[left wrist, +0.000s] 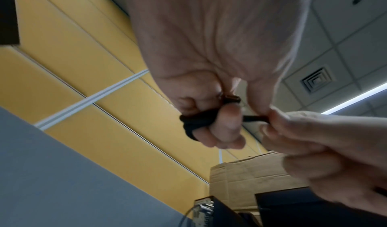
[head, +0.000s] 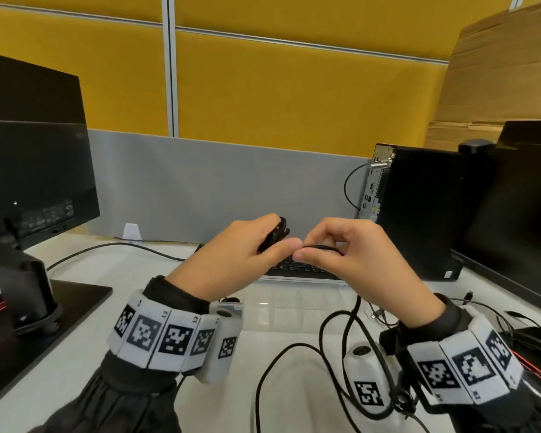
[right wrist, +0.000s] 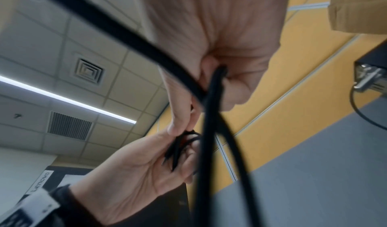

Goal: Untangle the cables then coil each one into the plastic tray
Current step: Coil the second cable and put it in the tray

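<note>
Fingers of the left hand point(head: 231, 254) curl round a small coil point(head: 275, 234) of thin, matte black cable. Right hand point(head: 359, 254) pinches one round strand point(head: 320, 247) leading off it, its loose loops point(head: 334, 342) trailing onto the smooth white desk point(head: 144, 276).

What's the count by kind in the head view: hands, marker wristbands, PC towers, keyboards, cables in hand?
Hands: 2, left hand, right hand
Marker wristbands: 2
PC tower: 1
Keyboard: 1
black cable held in both hands: 1
Total: 7. Loose desk cables are too tangled to count.
</note>
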{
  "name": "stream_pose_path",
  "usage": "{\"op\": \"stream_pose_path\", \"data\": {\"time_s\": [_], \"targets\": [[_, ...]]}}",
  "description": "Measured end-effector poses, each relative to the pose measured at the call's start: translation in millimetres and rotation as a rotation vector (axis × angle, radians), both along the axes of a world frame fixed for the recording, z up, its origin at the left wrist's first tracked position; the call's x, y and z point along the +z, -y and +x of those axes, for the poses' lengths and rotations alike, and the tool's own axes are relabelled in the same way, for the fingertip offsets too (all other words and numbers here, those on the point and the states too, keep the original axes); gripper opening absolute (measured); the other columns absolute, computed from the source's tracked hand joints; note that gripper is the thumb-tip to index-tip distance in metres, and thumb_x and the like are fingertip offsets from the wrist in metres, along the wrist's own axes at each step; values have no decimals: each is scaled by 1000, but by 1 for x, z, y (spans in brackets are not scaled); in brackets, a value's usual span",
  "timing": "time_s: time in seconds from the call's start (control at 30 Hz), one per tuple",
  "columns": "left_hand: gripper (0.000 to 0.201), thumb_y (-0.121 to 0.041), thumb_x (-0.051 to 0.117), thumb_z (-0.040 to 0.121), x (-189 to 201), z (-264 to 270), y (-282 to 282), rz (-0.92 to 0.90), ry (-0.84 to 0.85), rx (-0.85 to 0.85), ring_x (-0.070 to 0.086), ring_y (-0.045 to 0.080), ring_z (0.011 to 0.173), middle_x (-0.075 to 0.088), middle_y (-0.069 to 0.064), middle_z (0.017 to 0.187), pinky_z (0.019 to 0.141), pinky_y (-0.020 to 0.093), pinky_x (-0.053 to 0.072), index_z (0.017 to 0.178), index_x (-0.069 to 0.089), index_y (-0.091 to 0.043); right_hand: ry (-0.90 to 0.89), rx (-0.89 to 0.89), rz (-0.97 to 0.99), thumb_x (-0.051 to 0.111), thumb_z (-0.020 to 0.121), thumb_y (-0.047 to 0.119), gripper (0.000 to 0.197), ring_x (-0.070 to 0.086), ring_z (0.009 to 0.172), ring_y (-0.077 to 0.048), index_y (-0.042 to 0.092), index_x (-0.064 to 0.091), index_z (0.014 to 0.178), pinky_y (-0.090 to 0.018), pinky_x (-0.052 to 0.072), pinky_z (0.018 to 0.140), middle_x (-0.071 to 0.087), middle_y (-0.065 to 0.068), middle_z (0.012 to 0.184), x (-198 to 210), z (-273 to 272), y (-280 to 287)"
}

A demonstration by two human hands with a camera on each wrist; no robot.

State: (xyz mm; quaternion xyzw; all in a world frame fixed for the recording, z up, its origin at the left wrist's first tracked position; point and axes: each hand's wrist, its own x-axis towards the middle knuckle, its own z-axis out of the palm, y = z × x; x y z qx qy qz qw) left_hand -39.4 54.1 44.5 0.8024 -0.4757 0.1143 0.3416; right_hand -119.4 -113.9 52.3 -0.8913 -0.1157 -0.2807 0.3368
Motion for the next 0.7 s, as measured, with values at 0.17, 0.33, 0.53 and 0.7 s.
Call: {"op": "stream_pose_path", "data": {"time_s": [0.17,0.33,0.53,0.7], "targets": [[19,-34,60,88,-2,7,-4,100,39,59,49,-6,63,51,-14,73,57,12,36,86,46,-20,-155,45,16,69,83,24,7,47,44,-2,20,67,88,-16,41,49,51,3,56,-3,7,9],[17,-26,49,95,-2,23,-17,5,82,270,48,1,70,50,-14,82,58,12,36,84,37,-19,-468,208,-139,52,91,40,26,58,66,-8,18,64,98,-23,49,62,65,-2,79,-5,4,21],[19,-25,43,97,-5,38,-30,-19,66,501,48,20,69,47,-2,73,52,24,29,88,39,-8,-723,491,105,58,67,75,60,62,54,-10,19,59,89,-22,49,51,68,4,68,-13,2,8],[22,-26,39,99,-4,37,-28,19,68,605,38,11,57,42,1,67,48,24,24,87,36,-8,-551,624,438,46,75,76,67,60,71,-18,17,66,100,-26,48,58,67,-7,89,-10,-11,16]]}}
